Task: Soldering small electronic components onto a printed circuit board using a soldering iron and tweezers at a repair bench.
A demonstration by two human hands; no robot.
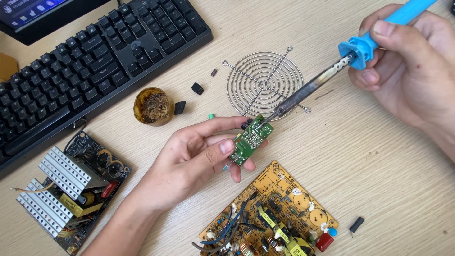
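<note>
left hand fingers hold one green board; right hand fingers grip one soldering iron; two larger boards lie nearby

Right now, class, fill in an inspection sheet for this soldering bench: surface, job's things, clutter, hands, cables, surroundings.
Surface: pale wood-grain table.
Job's things: small green circuit board; blue-handled soldering iron, tip at the board's top edge.
Clutter: round wire fan guard, small tin of brown flux, yellow circuit board, dark board with ribbed metal heatsinks, small black loose parts.
Hands: left hand pinches the green board; right hand grips the iron.
Cables: blue and grey wires on the yellow board.
Surroundings: black keyboard, monitor base.
</note>
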